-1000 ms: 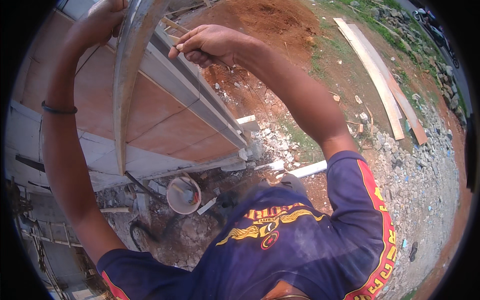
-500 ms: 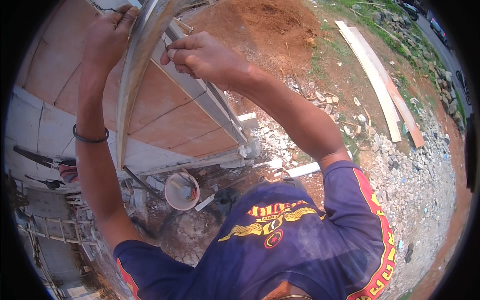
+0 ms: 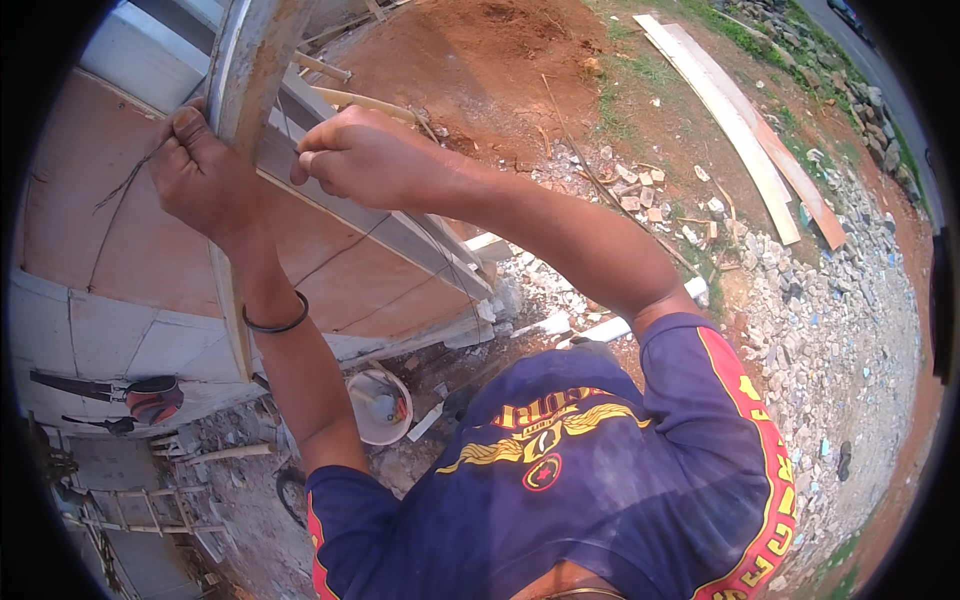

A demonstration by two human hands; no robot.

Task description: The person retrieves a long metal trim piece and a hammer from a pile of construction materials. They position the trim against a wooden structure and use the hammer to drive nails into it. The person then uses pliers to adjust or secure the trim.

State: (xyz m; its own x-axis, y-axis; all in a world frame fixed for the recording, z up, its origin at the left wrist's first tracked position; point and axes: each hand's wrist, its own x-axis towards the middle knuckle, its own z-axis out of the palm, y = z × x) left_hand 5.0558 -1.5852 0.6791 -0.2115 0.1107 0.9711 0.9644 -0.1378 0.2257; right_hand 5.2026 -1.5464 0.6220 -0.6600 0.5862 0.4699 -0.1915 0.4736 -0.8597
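Up at the top left, a long wooden beam [image 3: 255, 70] rises past a tiled ledge [image 3: 320, 240]. My left hand [image 3: 208, 185] is closed beside the beam's left face, thumb up, on a thin dark wire [image 3: 132, 182] whose loose, frayed end trails out to the left over the tiles. Across the beam, my right hand [image 3: 365, 160] is bent over with its fingertips pinched together. A thin strand shows at those fingertips, above a grey rail along the ledge's edge. Whether both hands hold the same wire is hidden by the beam.
Below the ledge stands a pale bucket [image 3: 407, 405] with things in it. A red and black item [image 3: 153, 400] with a dark strap lies at the left. Two long planks [image 3: 735, 135] lie on the ground at the right, near broken rubble [image 3: 830, 310] and red soil [image 3: 470, 70].
My view has shifted, and the beam sits farther left in it. My left hand has come lower along the beam, and the wire's loose end now hangs out. My right hand stays pinched.
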